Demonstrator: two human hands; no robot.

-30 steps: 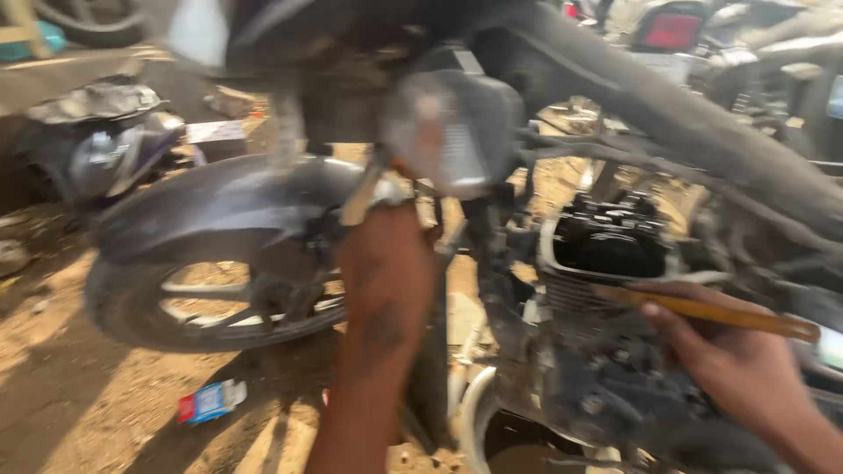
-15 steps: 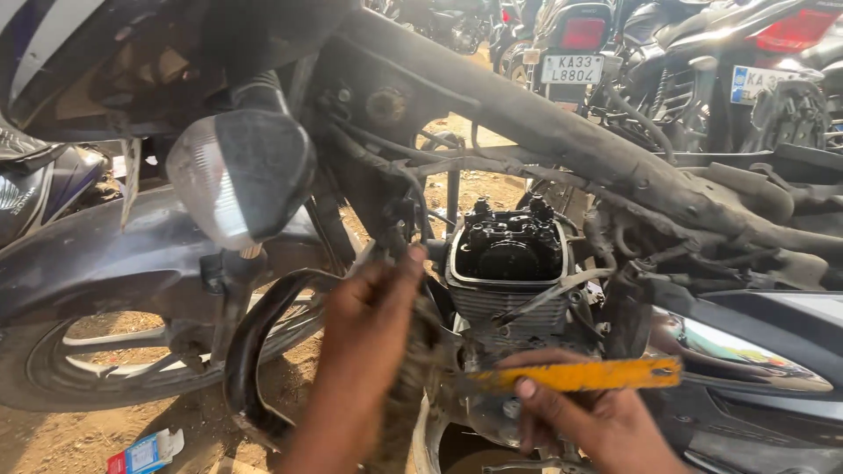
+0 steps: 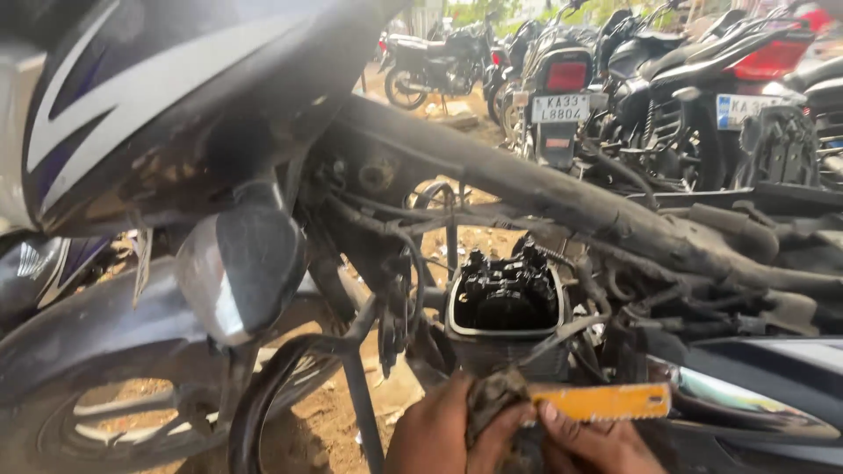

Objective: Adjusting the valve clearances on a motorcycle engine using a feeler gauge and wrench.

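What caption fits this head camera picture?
Both hands hold a grimy rag and yellow strip below an open motorcycle engine.

One head-worn view, set close beside a stripped motorcycle frame, faces slightly downward and across at the open engine near centre. Both hands sit at the bottom edge, partly cut off. Beyond the frame it looks out to parked motorcycles well behind.

left hand on rag | right hand holds yellow blade, probably | engine above
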